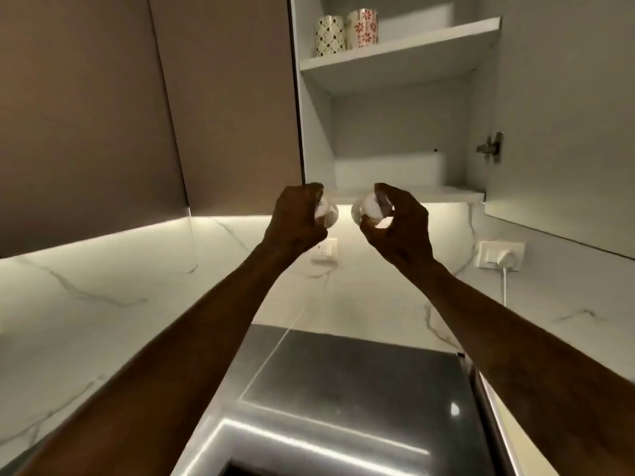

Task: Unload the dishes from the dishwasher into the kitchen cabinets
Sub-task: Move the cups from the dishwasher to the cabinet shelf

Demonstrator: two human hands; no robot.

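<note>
Your left hand is curled tight round a small white cup, with only the cup's right side showing past your fingers. Your right hand grips a second white cup, fingers over its top and thumb underneath. The two cups are close together between your hands, with a narrow gap separating them. A dark mark on each may be a printed pattern, but it is too blurred to read.

Both hands are raised in the air, and the bottom shelf of the open cabinet lies just above and behind them. On the upper shelf, well above your hands, two patterned mugs stand upright side by side: a black-dotted mug and, to its right, a red-flowered mug. The cabinet door hangs open to the right of your right hand, its hinge on the inner side.

Below your left hand a wall switch is set in the marble wall. Below and to the right of your right hand is a socket with a white cable running down from its plug. Under your forearms lies a shiny steel surface
</note>
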